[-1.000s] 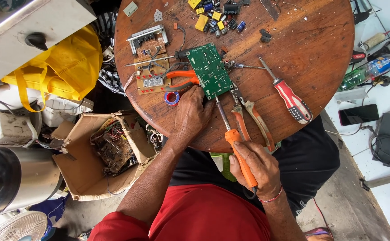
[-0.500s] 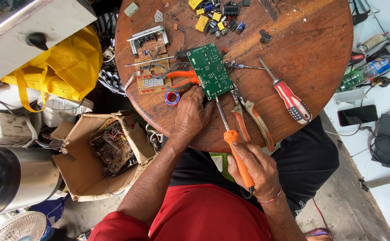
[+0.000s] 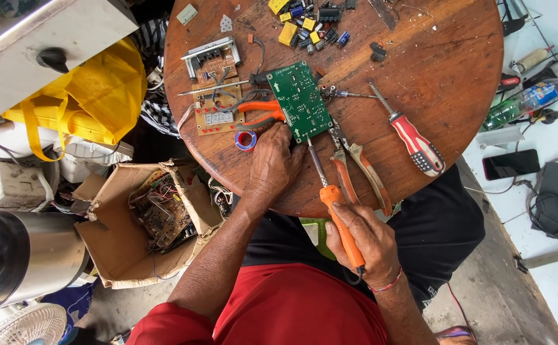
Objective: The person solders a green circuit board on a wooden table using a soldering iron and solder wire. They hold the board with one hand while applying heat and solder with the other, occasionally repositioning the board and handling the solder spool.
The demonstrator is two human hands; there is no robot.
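Right hand wraps the orange soldering iron, tip aimed at 11 o'clock to the green circuit board. Left hand presses flat, fingers steadying the board's near edge on the round worktop.

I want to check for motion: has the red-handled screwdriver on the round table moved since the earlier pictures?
No. The red-handled screwdriver lies in the same place and at the same angle, right of the green circuit board on the round table.

One head cam, looking straight down from close above, round wooden table just beyond both hands, w/ floor clutter around.
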